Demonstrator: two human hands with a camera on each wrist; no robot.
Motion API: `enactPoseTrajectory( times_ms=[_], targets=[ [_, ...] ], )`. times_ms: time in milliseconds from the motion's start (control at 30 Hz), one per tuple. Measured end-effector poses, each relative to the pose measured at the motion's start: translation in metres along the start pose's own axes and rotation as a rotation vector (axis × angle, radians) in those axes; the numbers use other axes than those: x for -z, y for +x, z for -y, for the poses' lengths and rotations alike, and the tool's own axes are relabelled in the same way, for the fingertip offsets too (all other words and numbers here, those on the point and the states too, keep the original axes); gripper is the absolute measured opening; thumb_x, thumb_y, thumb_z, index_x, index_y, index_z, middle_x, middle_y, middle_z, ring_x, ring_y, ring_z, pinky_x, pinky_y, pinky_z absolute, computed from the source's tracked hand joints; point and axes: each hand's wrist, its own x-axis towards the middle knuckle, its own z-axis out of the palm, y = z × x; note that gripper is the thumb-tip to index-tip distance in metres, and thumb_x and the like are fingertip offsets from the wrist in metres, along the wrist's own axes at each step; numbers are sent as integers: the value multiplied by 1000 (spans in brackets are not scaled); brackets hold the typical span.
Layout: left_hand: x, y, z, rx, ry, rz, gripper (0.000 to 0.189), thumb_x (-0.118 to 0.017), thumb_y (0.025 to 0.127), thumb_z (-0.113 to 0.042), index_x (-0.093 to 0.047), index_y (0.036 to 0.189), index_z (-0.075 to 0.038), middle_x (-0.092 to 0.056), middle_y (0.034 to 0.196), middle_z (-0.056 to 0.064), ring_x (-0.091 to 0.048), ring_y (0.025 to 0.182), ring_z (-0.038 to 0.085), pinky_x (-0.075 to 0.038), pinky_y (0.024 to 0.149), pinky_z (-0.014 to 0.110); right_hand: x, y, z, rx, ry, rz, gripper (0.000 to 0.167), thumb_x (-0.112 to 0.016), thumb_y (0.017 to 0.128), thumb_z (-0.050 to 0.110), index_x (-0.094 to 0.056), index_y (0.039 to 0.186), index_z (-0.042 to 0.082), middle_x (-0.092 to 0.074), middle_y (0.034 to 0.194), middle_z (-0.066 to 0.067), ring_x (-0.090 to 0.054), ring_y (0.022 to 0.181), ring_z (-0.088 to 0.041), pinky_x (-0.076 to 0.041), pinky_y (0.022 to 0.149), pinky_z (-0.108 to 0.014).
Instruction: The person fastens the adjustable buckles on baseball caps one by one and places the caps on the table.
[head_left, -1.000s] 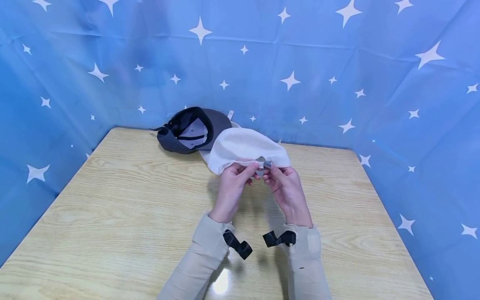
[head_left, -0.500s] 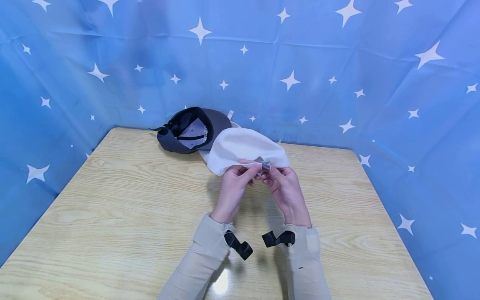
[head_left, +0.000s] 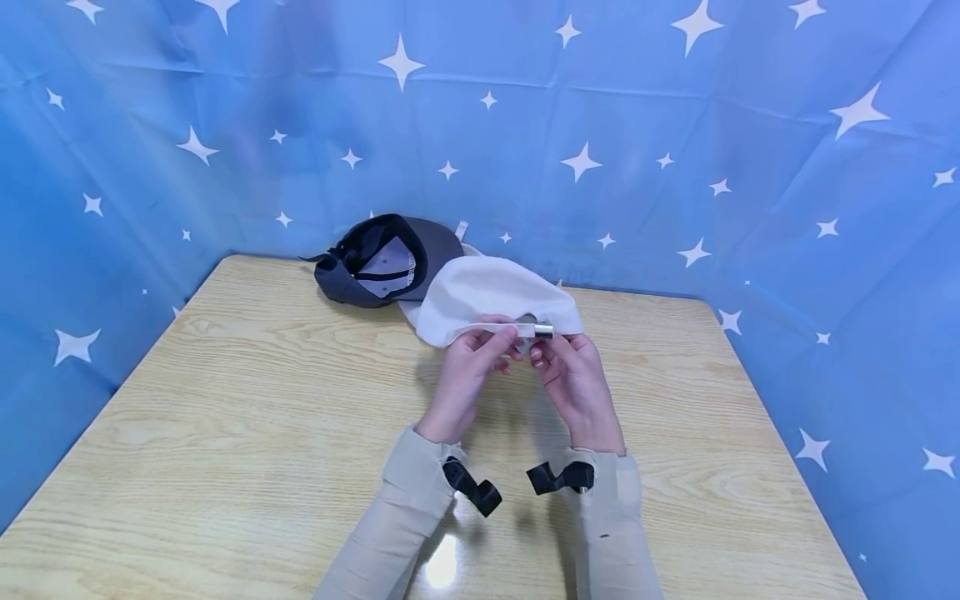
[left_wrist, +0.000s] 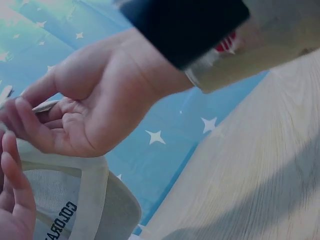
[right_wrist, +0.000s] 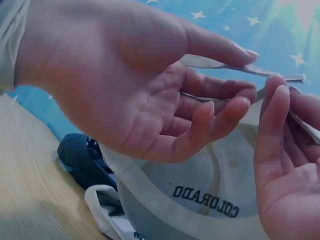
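Note:
A white baseball cap is held with its back opening toward me. Its narrow strap, tipped with a shiny metal clasp, runs across that opening. My left hand pinches the strap between thumb and fingers, left of the clasp. On the other side, my right hand grips the cap's back edge, thumb close beside the clasp. From the right wrist, the strap passes by the right thumb, and dark lettering reading COLORADO shows inside the cap.
A dark grey cap lies on its side at the back of the wooden table, left of the white cap and partly overlapped by it. More white fabric shows beneath both. A blue star-patterned cloth encloses the table's back and sides.
The clasp has shifted slightly right and turned level, with more of it showing above the right thumb. Both hands have stayed almost in place; the dark cap has not moved.

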Motion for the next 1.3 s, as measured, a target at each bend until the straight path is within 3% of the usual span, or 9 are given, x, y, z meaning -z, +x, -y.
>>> enactPoseTrajectory(
  times_ms=[167,333,600,867,1067,1300],
  targets=[
    [3,0,0,-26,-161,45,23,-61,85,-27,-59,97,-7,-61,87,8,-58,74,18,-44,59,24,3,1,0,38,101,34,9,-46,92,1,-53,96,2,-60,82,-6,-55,65,-12,-46,58,-19],
    [10,2,-1,-29,-224,26,20,-62,85,-24,-61,92,-6,-63,83,6,-58,70,15,-44,56,22,6,2,1,53,172,55,11,-43,91,-3,-53,95,-1,-59,82,-9,-56,64,-14,-46,58,-20],
    [16,4,-6,-18,-141,-40,19,-65,82,-24,-63,87,-6,-63,76,7,-58,68,14,-42,59,24,7,2,1,36,160,41,9,-45,91,-2,-54,92,-1,-60,79,-9,-56,62,-14,-45,57,-19],
    [16,4,-8,-10,-29,-61,28,-68,79,-28,-62,91,-3,-63,75,8,-58,69,15,-43,59,23,6,3,1,17,116,19,10,-46,91,0,-55,93,1,-62,82,-8,-56,64,-14,-45,57,-20],
    [16,5,-6,-23,-12,-44,34,-68,78,-30,-60,98,-3,-63,81,18,-61,70,18,-43,58,25,6,2,1,12,103,27,9,-46,91,1,-55,95,2,-62,83,-8,-57,66,-15,-46,58,-20],
    [14,4,-7,-35,-12,-39,32,-69,78,-27,-58,97,-4,-61,85,19,-60,70,17,-43,58,24,6,1,0,0,91,27,8,-51,90,3,-54,98,3,-61,84,-7,-58,68,-15,-47,60,-21]
  ],
)
